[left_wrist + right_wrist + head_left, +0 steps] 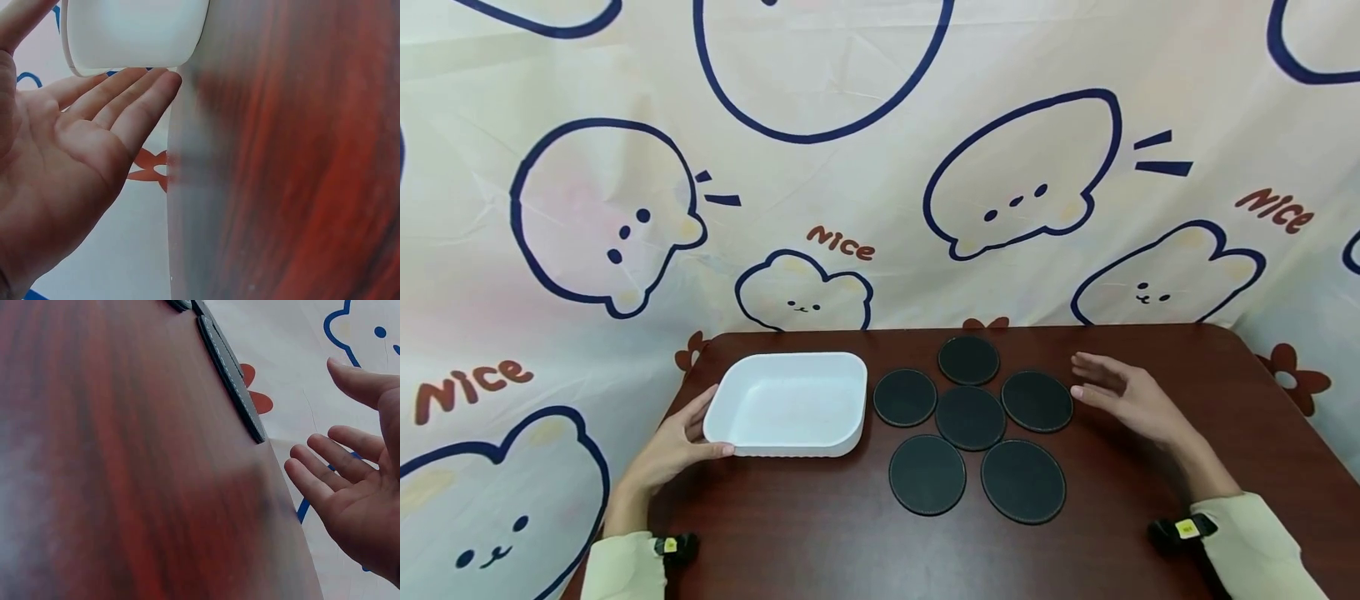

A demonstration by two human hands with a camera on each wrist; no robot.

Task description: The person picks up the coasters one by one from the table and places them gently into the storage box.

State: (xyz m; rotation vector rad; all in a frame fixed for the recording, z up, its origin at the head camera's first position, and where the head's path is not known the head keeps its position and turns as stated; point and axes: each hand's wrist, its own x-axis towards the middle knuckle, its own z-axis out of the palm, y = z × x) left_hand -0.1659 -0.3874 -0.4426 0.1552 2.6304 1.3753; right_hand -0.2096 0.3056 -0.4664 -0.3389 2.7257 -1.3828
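Observation:
A white rectangular tray (786,404) with rounded corners sits on the left of the table. At its left end is my left hand (679,437), with the thumb at the front corner and the fingers along the side. In the left wrist view those fingers (128,106) are straight and meet the tray's end wall (134,37). Several round black coasters lie flat to the right of the tray, the middle one (970,417) ringed by the others. My right hand (1131,398) is just right of the rightmost coaster (1037,401), fingers extended, holding nothing.
The dark reddish-brown table (820,533) has a rounded back edge. Behind and beside it hangs a pale curtain (895,192) printed with cartoon bears and red flowers. Small black devices are strapped to both wrists, the right one (1180,531) just above the tabletop.

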